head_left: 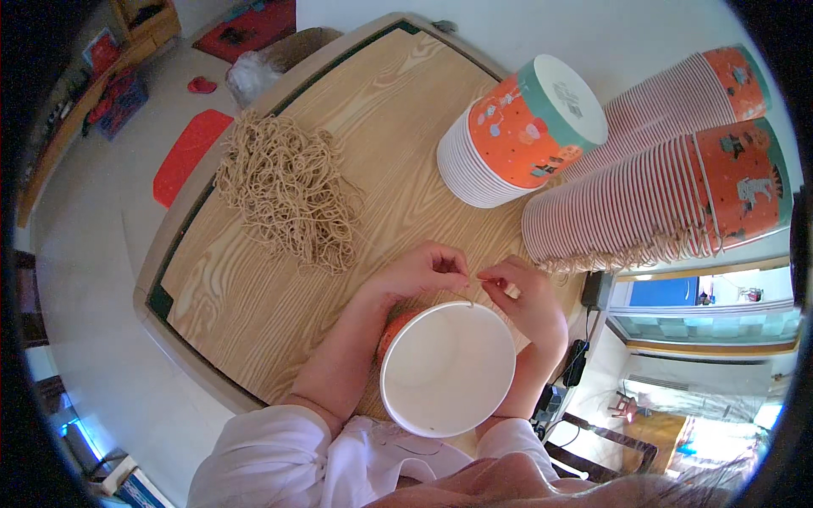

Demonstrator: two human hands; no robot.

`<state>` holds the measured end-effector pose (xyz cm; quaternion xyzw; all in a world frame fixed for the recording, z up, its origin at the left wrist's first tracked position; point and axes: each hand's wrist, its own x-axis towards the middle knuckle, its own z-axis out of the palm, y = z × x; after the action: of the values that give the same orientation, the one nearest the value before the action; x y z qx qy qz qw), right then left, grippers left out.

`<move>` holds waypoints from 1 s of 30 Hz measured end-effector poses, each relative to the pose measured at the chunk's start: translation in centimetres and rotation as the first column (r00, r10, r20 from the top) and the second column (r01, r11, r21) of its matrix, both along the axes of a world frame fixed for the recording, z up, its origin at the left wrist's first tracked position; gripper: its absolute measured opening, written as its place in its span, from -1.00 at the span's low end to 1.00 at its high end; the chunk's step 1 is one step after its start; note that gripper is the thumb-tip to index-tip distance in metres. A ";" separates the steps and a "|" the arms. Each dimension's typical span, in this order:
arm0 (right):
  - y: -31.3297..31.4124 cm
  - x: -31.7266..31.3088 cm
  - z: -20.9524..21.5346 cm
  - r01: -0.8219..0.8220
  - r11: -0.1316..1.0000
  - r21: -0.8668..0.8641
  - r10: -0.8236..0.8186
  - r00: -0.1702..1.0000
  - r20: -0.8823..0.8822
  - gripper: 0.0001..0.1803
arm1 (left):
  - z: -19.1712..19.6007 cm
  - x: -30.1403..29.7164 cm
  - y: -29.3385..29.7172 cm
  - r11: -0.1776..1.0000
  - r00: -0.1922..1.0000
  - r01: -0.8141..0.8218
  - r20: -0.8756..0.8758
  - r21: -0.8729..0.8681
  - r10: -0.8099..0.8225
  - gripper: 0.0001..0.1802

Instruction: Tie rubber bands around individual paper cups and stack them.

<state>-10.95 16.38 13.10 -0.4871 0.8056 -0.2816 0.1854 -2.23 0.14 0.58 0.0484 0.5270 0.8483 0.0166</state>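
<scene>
A paper bucket, white inside and orange outside, stands close in front of me with its mouth tilted toward my body. At its far rim a short piece of tan twine runs up to my fingers. My left hand pinches the twine between thumb and fingertips. Just to the right, my right hand is closed in a pinch on the same twine, the fingertips of both hands almost meeting. How the twine passes through the rim is too small to make out.
A tangled heap of tan twine lies on the left of the wood-grain table. Upside-down stacked buckets stand at the far right. Beside them lie long nested stacks, the nearer with twine along its rims. Black power adapters sit by the right edge.
</scene>
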 end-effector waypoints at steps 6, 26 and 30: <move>0.8 -0.6 0.8 0.093 0.991 -0.092 -0.095 0.995 -0.018 -0.85 | 0.2 0.6 -0.5 0.996 0.999 -0.040 -0.005 0.083 0.040 -0.89; 2.5 -1.8 0.8 0.010 1.000 0.028 -0.012 0.997 0.082 -0.95 | -0.3 0.9 -1.5 0.997 0.995 0.021 -0.101 0.078 -0.013 -0.89; 2.5 -1.9 0.5 0.027 0.996 -0.087 -0.025 0.999 0.027 -0.96 | 0.1 1.0 -1.7 0.996 0.996 0.031 -0.083 0.089 -0.024 -0.89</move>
<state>-12.90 18.91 13.59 -0.4805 0.7964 -0.3251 0.1709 -1.19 -1.54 0.72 0.0911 0.4875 0.8683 0.0045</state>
